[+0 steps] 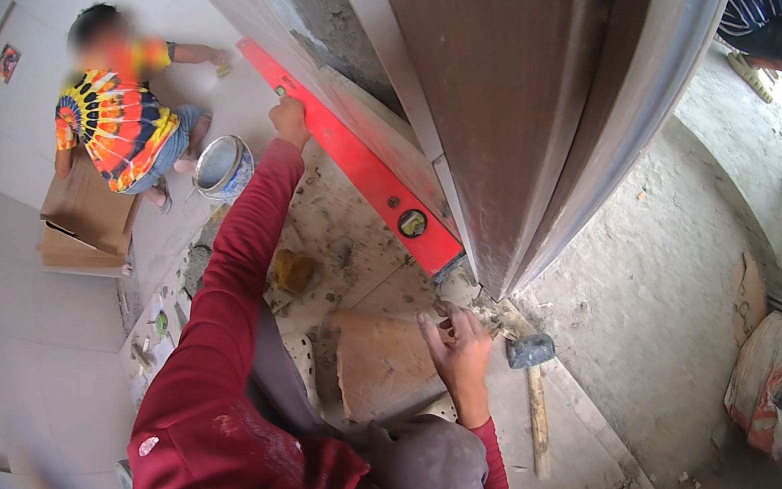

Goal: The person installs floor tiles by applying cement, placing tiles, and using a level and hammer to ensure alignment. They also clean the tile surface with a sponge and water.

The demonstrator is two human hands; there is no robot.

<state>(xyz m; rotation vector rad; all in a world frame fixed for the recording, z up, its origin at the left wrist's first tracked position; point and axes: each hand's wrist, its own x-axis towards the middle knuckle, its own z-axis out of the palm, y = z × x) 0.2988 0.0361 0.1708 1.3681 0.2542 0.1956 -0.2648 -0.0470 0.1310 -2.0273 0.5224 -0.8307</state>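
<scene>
A blurred face (97,47), a cropped bystander (758,34), a partly covered red level (362,164).
The left hand (291,122) hides a stretch of the level's edge. Bystander and brown door frame (497,78) run out of view at the top. Legs (282,380) hide most of something white and perforated (300,360); little items (161,323) lower left are too small for me to name.

I watch through one fisheye on the wearer's head, facing steeply down. The left sleeve (248,223) reaches in close beneath it; the floor (633,250) lies farther off, inside a dark round rim.
</scene>
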